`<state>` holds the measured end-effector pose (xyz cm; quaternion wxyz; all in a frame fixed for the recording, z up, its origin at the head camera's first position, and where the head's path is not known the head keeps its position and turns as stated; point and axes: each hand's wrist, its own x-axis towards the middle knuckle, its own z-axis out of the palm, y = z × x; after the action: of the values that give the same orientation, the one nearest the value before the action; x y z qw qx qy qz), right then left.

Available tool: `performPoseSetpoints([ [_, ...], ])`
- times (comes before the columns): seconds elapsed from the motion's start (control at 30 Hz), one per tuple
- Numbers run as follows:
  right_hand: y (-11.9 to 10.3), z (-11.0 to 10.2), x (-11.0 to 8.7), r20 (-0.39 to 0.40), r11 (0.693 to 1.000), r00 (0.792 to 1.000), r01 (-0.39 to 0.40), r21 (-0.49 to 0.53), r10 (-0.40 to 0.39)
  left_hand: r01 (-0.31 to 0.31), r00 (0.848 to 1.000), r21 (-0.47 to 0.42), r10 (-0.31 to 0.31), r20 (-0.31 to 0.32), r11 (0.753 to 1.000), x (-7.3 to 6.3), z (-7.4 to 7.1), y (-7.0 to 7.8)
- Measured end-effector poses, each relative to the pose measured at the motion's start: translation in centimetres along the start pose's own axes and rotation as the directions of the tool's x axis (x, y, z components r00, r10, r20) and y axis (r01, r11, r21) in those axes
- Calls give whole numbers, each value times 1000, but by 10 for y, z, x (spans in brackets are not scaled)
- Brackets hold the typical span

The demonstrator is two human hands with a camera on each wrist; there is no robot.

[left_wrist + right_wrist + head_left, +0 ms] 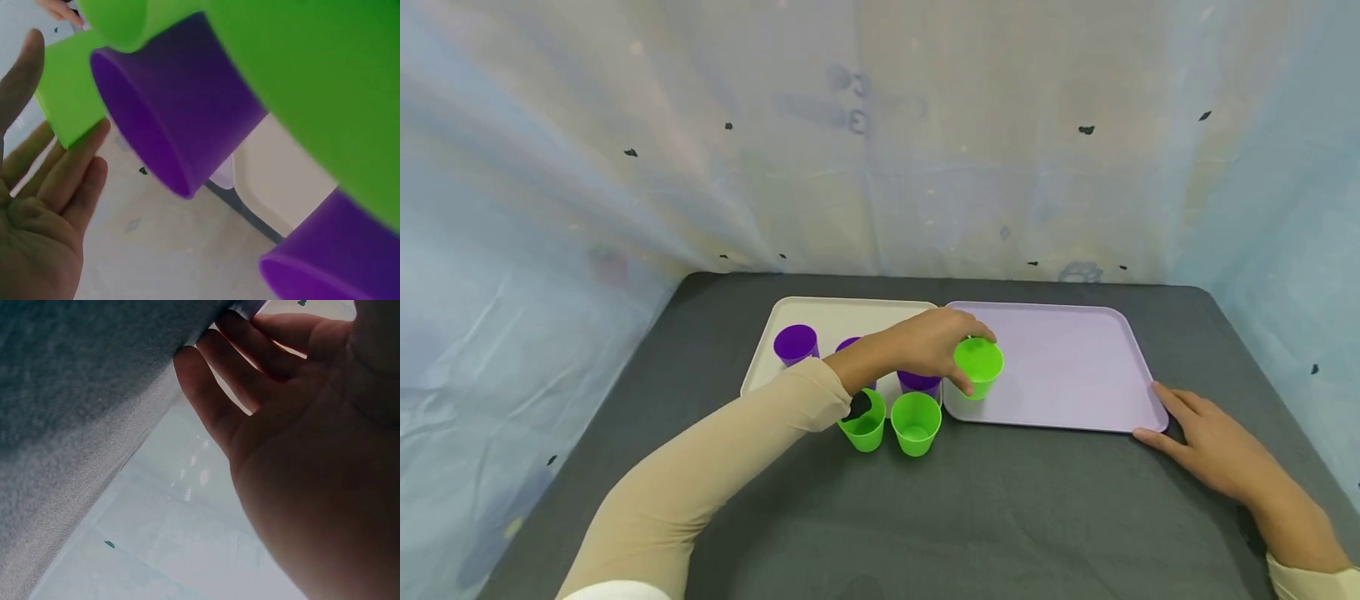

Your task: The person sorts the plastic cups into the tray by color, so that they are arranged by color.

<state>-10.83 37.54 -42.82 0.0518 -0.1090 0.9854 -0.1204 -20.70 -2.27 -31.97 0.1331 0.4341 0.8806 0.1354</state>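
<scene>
My left hand (936, 342) reaches across the cream tray (850, 310) and grips a green cup (981, 362), thumb on its near side and fingers on its far side. That cup is over the left end of the lilac tray (1060, 367). In the left wrist view, the green cup (72, 94) sits between the thumb and fingers, with a purple cup (187, 94) close by. At the lilac tray's front right corner, my right hand (1217, 446) touches the edge with its thumb and extended fingers. Its fingers (209, 400) look straight in the right wrist view.
Purple cups, one at the left (796, 343) and one under the hand (919, 383), stand on the cream tray; another is partly hidden by the left arm. Two green cups (916, 423) stand at its front edge. Dark cloth (1000, 517) covers the table; a pale curtain (925, 167) hangs behind.
</scene>
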Motion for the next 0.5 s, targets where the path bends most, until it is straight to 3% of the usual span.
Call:
performPoseSetpoints([
  [0.2, 2, 0, 0, 12, 1000, 1000, -11, 10, 11, -27, 999, -23, 28, 43, 999, 7, 9, -8],
  [0.5, 2, 0, 1, 9, 1000, 1000, -2, 11, 2, 14, 998, -67, -10, 55, 998, 7, 18, -16],
])
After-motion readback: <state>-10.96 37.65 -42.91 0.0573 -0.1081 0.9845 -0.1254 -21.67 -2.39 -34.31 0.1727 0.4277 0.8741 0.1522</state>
